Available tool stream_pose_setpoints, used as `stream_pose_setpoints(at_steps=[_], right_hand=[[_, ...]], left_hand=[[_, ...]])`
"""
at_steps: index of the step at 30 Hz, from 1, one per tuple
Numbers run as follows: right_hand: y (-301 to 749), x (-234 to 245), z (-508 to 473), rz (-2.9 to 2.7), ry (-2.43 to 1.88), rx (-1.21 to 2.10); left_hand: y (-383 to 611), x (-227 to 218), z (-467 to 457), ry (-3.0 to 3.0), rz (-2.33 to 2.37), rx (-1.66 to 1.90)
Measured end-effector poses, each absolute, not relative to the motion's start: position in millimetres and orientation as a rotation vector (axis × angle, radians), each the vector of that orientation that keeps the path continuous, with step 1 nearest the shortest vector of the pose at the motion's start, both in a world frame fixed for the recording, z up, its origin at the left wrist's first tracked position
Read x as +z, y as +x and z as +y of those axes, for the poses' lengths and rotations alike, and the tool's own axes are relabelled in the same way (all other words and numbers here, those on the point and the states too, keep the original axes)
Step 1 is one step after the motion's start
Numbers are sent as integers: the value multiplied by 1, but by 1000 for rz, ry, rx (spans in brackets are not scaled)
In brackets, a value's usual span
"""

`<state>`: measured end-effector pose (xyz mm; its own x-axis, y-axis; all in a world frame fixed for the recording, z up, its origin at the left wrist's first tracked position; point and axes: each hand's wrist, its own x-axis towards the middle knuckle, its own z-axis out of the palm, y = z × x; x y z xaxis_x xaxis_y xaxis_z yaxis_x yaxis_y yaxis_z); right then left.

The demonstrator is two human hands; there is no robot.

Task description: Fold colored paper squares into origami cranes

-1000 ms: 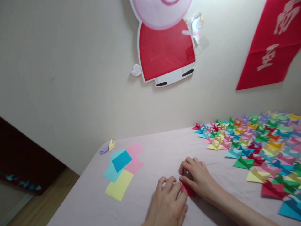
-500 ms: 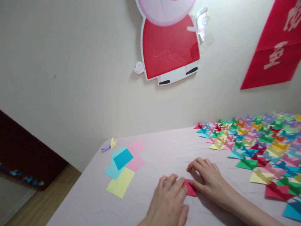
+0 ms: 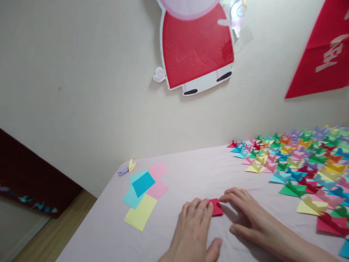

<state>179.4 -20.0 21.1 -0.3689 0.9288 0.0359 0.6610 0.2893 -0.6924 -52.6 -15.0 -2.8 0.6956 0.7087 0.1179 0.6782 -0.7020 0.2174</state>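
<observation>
A small folded red paper lies flat on the pale pink cloth. The fingertips of my left hand rest on its left edge, the fingers stretched out and the thumb apart. To the right of it is my right hand, with its index fingertip by the paper's upper right corner; whether it touches I cannot tell. Thumb and fingers of that hand are apart and hold nothing. Part of the paper's left side is hidden under my left fingers.
Loose sheets lie to the left: yellow, blue, light blue and pink. Behind them sit small purple and yellow folded pieces. Rows of colourful paper cranes cover the right side. The wall rises behind the cloth.
My right thumb has come off the red paper, and its index finger now points at the paper's corner. The paper appears smaller and turned. My view has shifted slightly.
</observation>
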Motion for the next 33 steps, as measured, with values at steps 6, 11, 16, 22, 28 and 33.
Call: stream_pose_setpoints(at_steps=[6,11,16,22,28,33], right_hand=[[177,17,-7,-2212,-1170,829],[176,21,-2,-2268,-1096,783],[178,30,-6,-2279,-1100,864],[181,21,-6,-2271,-1108,872],[175,16,-3,-2333,-1015,690],[171,22,-7,-2384,-991,632]], left_hand=[[-47,-7,-18,2748,1086,485],[-53,2,-15,2760,1010,445],[-62,4,-12,2798,959,352],[-66,-4,-8,2810,924,403],[-66,-5,-11,2775,921,453],[-65,-10,-13,2844,944,474]])
